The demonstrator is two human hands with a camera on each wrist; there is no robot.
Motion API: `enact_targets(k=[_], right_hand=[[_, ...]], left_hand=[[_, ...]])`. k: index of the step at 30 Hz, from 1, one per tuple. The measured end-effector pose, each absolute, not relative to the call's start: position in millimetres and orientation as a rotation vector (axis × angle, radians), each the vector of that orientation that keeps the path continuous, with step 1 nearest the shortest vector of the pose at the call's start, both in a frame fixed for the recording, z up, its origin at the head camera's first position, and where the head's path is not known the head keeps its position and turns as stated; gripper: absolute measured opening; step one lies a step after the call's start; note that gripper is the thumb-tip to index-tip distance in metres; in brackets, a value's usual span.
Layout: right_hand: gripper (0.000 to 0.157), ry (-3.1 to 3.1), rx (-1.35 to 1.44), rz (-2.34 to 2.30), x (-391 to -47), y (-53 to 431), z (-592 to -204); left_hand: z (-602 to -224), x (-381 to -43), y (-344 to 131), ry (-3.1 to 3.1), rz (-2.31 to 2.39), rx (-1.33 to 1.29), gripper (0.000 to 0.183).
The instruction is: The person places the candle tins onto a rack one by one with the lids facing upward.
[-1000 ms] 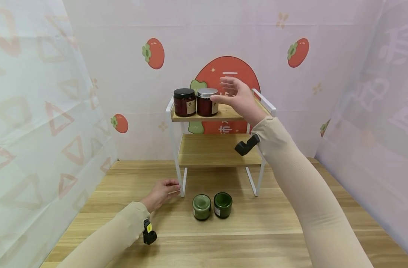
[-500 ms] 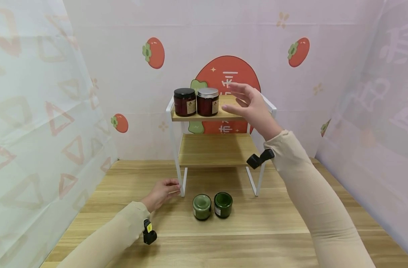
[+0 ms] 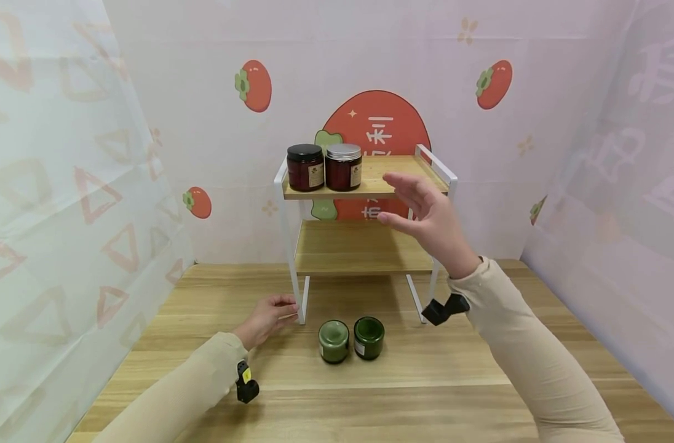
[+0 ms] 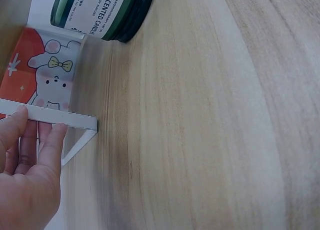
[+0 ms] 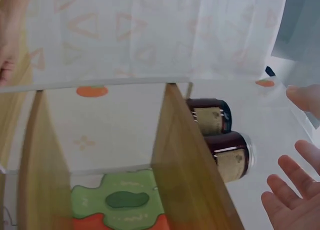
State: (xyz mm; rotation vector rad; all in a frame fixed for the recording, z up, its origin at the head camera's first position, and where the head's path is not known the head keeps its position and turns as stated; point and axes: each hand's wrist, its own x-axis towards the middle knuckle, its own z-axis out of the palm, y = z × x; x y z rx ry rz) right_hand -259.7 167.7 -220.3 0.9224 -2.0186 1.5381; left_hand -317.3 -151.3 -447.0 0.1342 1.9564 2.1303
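My left hand (image 3: pixel 267 320) pinches the bottom of the white front-left leg (image 4: pixel 75 119) of a two-tier wooden shelf (image 3: pixel 364 246). My right hand (image 3: pixel 428 221), holding nothing, hovers before the shelf's right half with fingers spread from the thumb. On the top board's left side, a dark red jar with a black lid (image 3: pixel 305 168) stands beside a dark red jar with a silver lid (image 3: pixel 344 167). Both also show in the right wrist view. In front of the shelf, a pale green candle jar (image 3: pixel 334 341) and a darker green jar (image 3: pixel 368 338) stand on the table.
The wooden table (image 3: pixel 425 400) carries the shelf. Behind it hangs a pale backdrop (image 3: pixel 425 55) printed with red fruit, and patterned sheets close both sides. White metal side frames (image 3: pixel 439 166) rise slightly above the top board.
My right hand has drawn away from the silver-lidded jar, moving right and down toward me. The left hand and all jars have stayed in place.
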Motion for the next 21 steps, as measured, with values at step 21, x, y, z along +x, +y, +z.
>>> enact_targets(k=[21], right_hand=[[0.056,-2.205,0.979,1.489,-248.7,167.7,-309.8]], left_hand=[[-444.3,-316.6,-151.9,1.975,2.095,0.140,0.015]])
